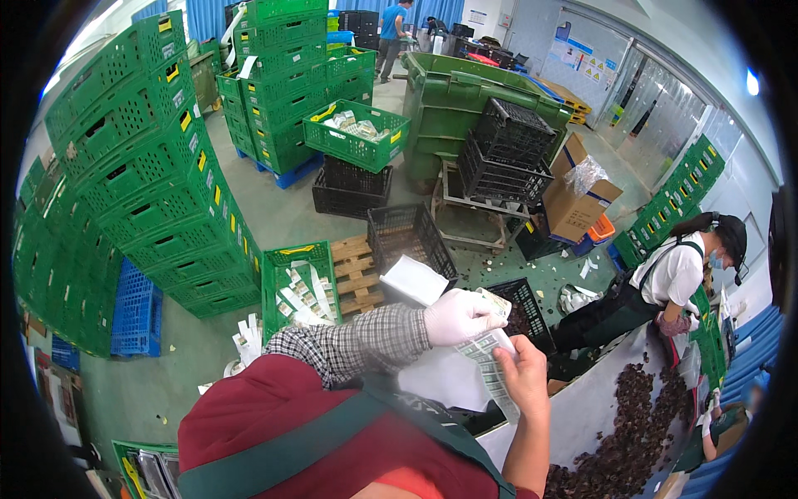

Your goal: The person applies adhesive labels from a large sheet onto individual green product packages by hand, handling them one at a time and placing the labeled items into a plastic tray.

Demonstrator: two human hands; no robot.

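Observation:
My left hand point(461, 317), in a white glove, pinches a printed label or small labelled packet point(494, 302) between thumb and fingers. Bare and close beside it, my right hand point(522, 373) grips a strip of printed labels point(492, 368) that hangs down below both hands. Under the hands lies a white sheet or tray point(439, 379), partly hidden by the arms. Another white tray-like piece point(414, 280) rests on a black crate point(408, 237) ahead. Left of it, a green crate point(268, 287) holds label strips and small packets.
Tall stacks of green crates point(156, 187) stand at left. Ahead are a green crate of packets point(355, 150), a large green bin point(436, 118) and black crates point(505, 174). At right, a table point(580, 411) bears dark dried pieces point(629, 424); a masked co-worker point(673, 268) works beside it.

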